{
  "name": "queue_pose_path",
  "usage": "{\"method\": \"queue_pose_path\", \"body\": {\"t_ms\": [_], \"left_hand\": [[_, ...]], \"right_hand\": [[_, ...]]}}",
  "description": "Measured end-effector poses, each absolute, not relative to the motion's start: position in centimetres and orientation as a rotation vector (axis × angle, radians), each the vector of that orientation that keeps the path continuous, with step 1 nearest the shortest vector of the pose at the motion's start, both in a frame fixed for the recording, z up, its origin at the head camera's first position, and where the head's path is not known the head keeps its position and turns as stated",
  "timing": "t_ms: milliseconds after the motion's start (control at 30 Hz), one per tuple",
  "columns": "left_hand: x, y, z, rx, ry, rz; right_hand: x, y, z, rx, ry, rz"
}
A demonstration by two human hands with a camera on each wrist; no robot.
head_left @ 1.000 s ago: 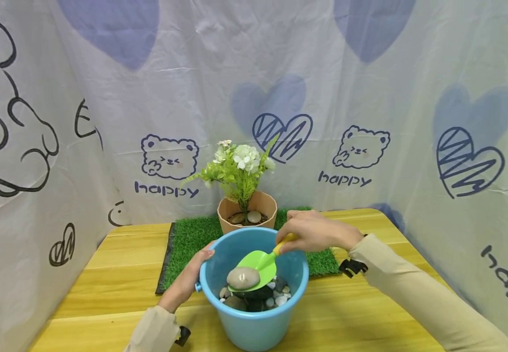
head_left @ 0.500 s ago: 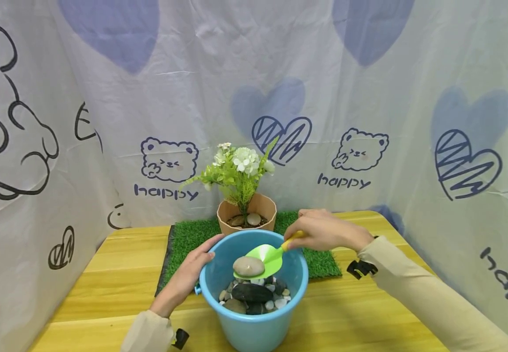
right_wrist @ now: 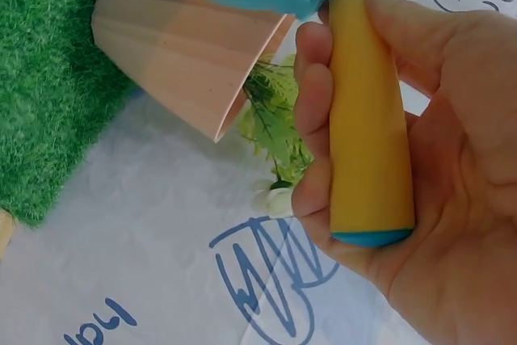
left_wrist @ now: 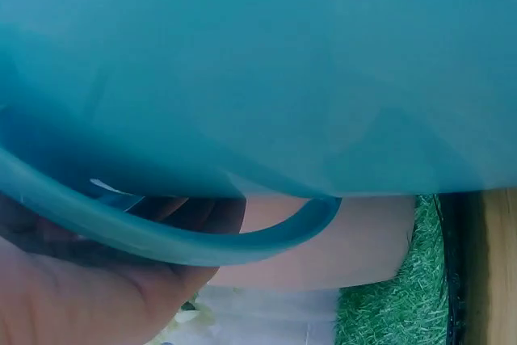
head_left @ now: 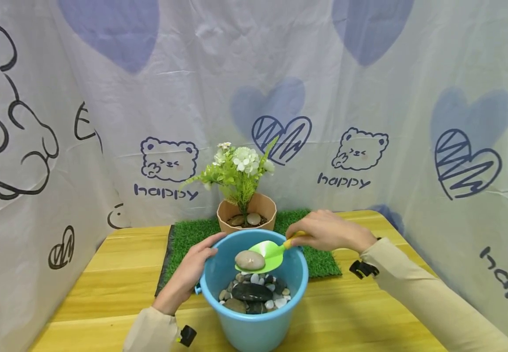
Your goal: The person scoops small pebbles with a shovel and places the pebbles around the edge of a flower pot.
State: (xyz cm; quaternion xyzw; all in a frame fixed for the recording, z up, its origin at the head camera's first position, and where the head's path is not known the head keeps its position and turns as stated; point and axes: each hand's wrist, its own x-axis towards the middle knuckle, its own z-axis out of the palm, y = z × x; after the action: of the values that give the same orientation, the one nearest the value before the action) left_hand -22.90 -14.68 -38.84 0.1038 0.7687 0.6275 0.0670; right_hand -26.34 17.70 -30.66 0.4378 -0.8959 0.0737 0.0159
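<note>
My right hand (head_left: 324,231) grips the yellow handle (right_wrist: 367,119) of a small garden trowel, fingers and thumb wrapped round it in the right wrist view. On the trowel's green blade (head_left: 273,254) lies a large, smooth beige stone (head_left: 249,260), held over the inside of a blue bucket (head_left: 256,328). My left hand (head_left: 190,269) holds the bucket at its left rim, thumb over the edge. In the left wrist view the bucket's curved handle (left_wrist: 202,248) crosses in front of the left hand (left_wrist: 97,288). Inside the bucket a long black stone (head_left: 252,292) rests on pebbles (head_left: 280,302).
Behind the bucket stands a peach flowerpot (head_left: 224,212) with a white-flowered plant (head_left: 243,166) and two stones in it. It sits on a green turf mat (head_left: 188,239) on the wooden table (head_left: 117,274). A printed cloth (head_left: 219,63) surrounds the table.
The trowel with the beige stone has risen towards the bucket's back right, uncovering the black stone and pebbles. My left hand has shifted slightly forward along the rim.
</note>
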Motion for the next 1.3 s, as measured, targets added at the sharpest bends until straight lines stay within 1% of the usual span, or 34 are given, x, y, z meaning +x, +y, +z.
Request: {"method": "queue_pose_path", "body": {"t_ms": [300, 667, 1300], "left_hand": [[-23.2, -15.5, -38.9, 0.480, 2.236, 1.858], [-23.9, -16.6, -40.7, 0.672, 2.145, 1.881], [-24.0, -16.5, -41.3, 0.693, 2.180, 1.901]], "right_hand": [[-26.2, 17.9, -31.0, 1.315, -2.821, 0.263], [-26.3, 18.0, -31.4, 1.285, -2.781, 0.259], [-26.5, 17.9, -32.4, 1.200, -2.767, 0.311]]}}
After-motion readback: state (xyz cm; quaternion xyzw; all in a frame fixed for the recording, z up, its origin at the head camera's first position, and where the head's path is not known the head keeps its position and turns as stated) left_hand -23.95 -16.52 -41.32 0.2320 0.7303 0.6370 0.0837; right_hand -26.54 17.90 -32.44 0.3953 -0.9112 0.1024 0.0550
